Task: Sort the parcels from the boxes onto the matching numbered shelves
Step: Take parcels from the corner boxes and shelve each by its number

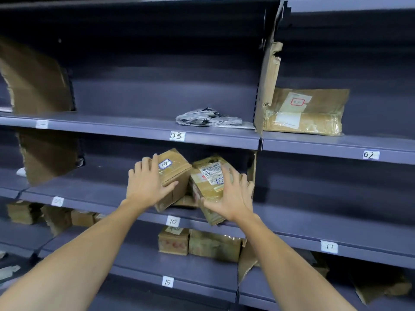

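Both hands are laid on two cardboard parcels on the shelf (94, 187) marked by the label 10 (173, 221), which sits just below and between the wrists. The left hand (146, 187) is spread wide, with its straight fingers flat over the top left edge of the left parcel (177, 176) and its thumb pressed against the front face. No closed grasp is seen. A small tag reading 10 is stuck on this parcel just beyond the fingertips. The right hand (233, 198) is also spread. Its slightly blurred fingers are laid against the right side of the right parcel (210, 172), and the thumb is stretched along the lower edge. This parcel is tilted, and its lower corner overhangs the shelf front beneath the palm. The two parcels touch between the hands, and part of a third parcel (185, 201) is seen under them. A torn cardboard divider (252, 173) stands just right of the right fingers. Above the hands, a grey bag (208, 117) lies on the shelf labelled 03 (177, 136).
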